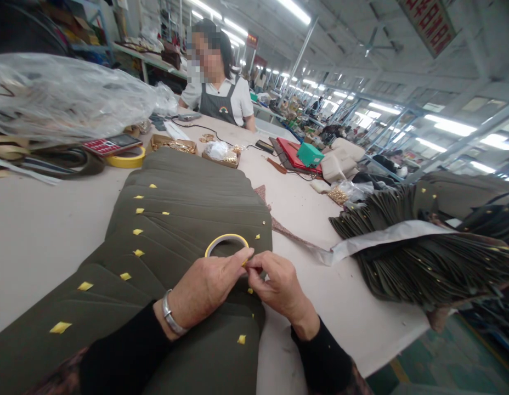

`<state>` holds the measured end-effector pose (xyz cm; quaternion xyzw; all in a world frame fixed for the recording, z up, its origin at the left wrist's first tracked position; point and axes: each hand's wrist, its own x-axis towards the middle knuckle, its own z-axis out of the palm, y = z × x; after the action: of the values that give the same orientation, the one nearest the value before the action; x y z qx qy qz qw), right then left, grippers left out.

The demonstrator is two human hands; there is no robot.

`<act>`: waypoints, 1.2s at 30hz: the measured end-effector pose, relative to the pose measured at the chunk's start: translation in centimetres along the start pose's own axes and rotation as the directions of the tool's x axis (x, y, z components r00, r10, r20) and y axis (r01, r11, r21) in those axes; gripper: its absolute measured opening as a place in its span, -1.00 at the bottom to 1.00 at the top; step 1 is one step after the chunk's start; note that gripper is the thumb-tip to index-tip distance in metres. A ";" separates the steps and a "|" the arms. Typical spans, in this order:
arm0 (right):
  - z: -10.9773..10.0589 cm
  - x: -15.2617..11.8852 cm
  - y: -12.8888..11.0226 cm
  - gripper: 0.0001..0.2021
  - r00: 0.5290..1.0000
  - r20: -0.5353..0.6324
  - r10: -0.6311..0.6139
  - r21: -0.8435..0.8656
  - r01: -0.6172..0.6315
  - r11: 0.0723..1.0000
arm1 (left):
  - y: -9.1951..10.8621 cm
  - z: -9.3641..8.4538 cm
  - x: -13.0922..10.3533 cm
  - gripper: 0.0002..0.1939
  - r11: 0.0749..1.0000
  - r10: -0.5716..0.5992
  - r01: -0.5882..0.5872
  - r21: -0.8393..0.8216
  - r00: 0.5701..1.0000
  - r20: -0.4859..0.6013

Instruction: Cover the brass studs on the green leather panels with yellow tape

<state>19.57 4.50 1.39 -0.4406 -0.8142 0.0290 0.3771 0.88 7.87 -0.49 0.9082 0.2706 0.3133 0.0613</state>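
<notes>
My left hand (213, 282) is closed on a thin roll of yellow tape (226, 237), held upright above the dark olive panels. Close against it, my right hand (279, 282) pinches at the roll's near edge, its thumb and fingers pressed together; whatever lies between them is too small to make out. Under both hands spread overlapping olive panels (197, 192), layered like a fan. Small yellow tape pieces (85, 286) are stuck on them in rows. A tiny metal stud (263, 223) shows near the right edge of the panels.
A thick stack of olive panels (427, 263) lies at the right, with a pale strip (394, 233) across it. Boxes of gold-coloured hardware (172, 145), a wider yellow tape roll (126, 158) and a plastic bag (65, 99) lie farther back. A person (221, 82) is across the table.
</notes>
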 end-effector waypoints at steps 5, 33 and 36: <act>0.3 -0.2 -1.1 -0.85 0.995 -0.089 0.046 -0.059 -0.051 0.997 | -0.1 -0.3 0.4 -0.82 0.999 -0.021 0.022 -0.027 1.000 0.019; -0.6 -1.4 3.6 -0.87 0.526 0.468 0.710 0.245 -0.849 0.468 | 0.5 -0.1 1.2 -0.86 0.994 -0.088 0.065 0.085 0.950 0.299; -0.9 -1.5 3.4 -0.88 0.544 0.505 0.670 0.226 -0.832 0.506 | 0.5 -0.2 1.2 -0.86 0.996 -0.077 0.060 0.063 0.945 0.318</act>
<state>23.00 5.25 -0.18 -0.6436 -0.5574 0.4548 0.2612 1.82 8.10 0.46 0.9384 0.2964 0.1521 0.0914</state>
